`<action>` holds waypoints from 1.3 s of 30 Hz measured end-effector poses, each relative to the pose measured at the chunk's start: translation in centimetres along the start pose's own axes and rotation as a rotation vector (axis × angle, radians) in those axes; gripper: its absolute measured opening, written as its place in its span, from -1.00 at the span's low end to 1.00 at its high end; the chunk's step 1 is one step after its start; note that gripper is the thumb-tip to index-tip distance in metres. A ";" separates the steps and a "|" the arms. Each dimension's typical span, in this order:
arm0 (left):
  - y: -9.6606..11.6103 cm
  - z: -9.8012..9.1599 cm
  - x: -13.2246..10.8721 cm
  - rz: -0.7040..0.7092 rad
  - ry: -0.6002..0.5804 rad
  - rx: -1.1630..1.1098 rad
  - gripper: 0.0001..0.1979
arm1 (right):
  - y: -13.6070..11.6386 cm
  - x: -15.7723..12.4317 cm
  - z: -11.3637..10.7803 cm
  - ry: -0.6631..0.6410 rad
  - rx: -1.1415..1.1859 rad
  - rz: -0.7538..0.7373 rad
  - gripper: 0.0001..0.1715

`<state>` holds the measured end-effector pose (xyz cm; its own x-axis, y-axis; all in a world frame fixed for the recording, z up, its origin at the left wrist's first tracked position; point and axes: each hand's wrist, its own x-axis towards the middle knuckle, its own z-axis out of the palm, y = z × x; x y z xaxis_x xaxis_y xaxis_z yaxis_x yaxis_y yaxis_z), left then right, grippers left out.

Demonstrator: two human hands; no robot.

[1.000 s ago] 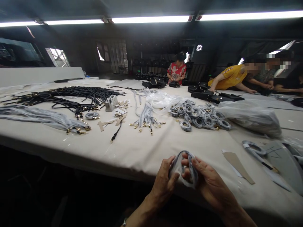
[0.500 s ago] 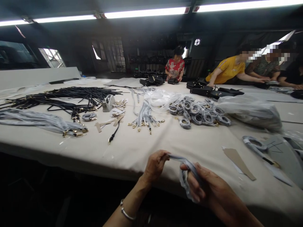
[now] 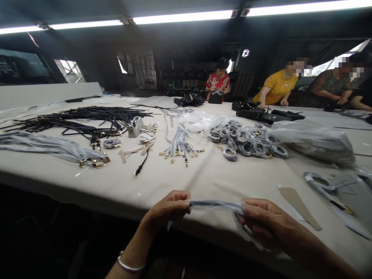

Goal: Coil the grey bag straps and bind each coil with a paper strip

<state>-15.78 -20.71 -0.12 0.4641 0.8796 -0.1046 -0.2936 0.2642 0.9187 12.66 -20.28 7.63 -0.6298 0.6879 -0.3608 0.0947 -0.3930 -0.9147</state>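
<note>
A dark strap (image 3: 215, 204) in pale translucent wrapping is stretched between my hands above the table's front edge. My left hand (image 3: 171, 205) pinches one stretch of it, the fingers closed. Closed around the other part is my right hand (image 3: 267, 221), with a loop of the wrapped strap hanging below the fingers. Beyond my hands lie a pile of coiled wrapped straps (image 3: 247, 139) and a fan of uncoiled wrapped straps (image 3: 179, 141) with gold clasps.
Black straps (image 3: 101, 116) and wrapped straps (image 3: 49, 145) cover the left side. A grey tape dispenser (image 3: 135, 127) stands near card scraps. Card pieces (image 3: 300, 205), a coil (image 3: 318, 182) and a plastic bag (image 3: 316, 141) lie right. Several co-workers (image 3: 276, 91) stand behind black bags (image 3: 188, 99).
My hands have moved apart, the left leftward and the right rightward, drawing the strap between them straighter. The co-worker in yellow has drawn one arm back.
</note>
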 end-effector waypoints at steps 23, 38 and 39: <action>-3.8 7.9 0.8 0.242 0.072 0.099 -0.60 | -1.9 5.8 3.6 0.271 -0.334 -1.015 -0.81; 3.3 1.5 -5.8 0.094 0.297 0.783 -0.85 | 3.1 4.3 2.0 -0.078 -1.391 -0.456 -0.86; 3.3 1.2 -5.4 0.126 0.269 0.747 -0.92 | 3.2 3.8 2.5 -0.117 -1.224 -0.344 -0.77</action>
<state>-18.24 -25.05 3.98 0.2194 0.9755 0.0157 0.3510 -0.0939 0.9316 8.65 -20.45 3.78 -0.8211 0.5598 -0.1117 0.5203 0.6534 -0.5499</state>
